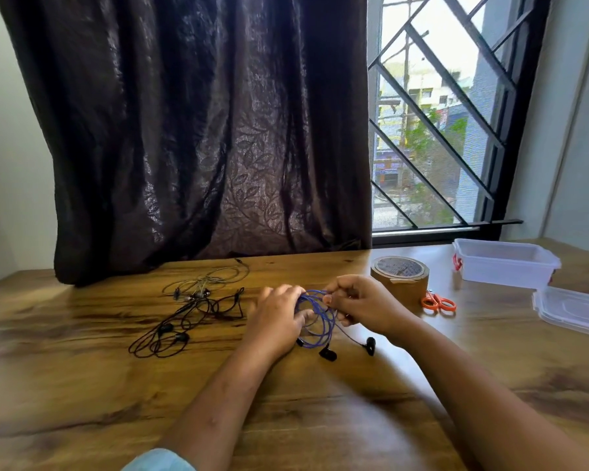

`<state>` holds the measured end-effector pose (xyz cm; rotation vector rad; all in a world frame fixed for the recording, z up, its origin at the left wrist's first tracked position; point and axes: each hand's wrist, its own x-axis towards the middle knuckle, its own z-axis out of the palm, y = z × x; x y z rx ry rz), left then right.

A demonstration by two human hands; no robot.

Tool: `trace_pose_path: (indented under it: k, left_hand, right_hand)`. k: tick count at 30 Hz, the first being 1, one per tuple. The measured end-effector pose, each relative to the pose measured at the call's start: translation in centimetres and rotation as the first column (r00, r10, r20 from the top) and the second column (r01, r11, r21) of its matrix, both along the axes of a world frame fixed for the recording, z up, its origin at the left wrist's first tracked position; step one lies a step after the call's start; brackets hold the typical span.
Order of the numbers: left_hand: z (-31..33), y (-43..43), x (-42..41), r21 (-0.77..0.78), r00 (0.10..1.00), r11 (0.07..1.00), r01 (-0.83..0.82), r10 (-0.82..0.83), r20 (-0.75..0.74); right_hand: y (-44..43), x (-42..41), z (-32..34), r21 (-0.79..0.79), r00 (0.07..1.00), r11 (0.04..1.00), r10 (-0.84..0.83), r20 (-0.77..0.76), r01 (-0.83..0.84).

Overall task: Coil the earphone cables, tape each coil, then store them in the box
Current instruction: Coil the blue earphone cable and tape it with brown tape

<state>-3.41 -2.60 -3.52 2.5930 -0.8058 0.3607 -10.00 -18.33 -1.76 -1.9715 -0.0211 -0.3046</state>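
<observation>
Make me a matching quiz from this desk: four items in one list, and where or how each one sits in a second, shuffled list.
Things:
1. blue earphone cable
2. brown roll of packing tape
3. orange-handled scissors
4. clear plastic box

Places or states:
A. lidless, far right on the wooden table
B. lying flat, just right of the tape
C. looped, gripped by the left hand and the right hand
D. lying on its flat side, behind the right hand

Pairs: 1-C, 2-D, 3-B, 4-A.
</observation>
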Motion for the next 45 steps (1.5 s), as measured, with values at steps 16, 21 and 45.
trace_pose_path:
  k: [16,21,45]
  left_hand:
    - [1.7,-0.7,-0.6,-0.618,0.933,0.772,-0.148,-0.099,-0.346]
    - [2.7,-1.1,-2.1,-0.766,0.801,0.615,-0.188,-0.355,-0.482]
    - [2.8,-1.6,-3.2,-0.822,0.758,0.501,-0.269,-0.416,-0.502]
  right_hand:
    - [1.6,0.2,0.5,0.112,0.942,0.991,-0.110,0.316,0.078]
    - [1.7,0.3,0.0,0.110,0.937,0.989,-0.130,0.324,0.099]
    - [2.4,0.5,-0.6,0.047,0.978,0.996,-0.088,0.191,0.081]
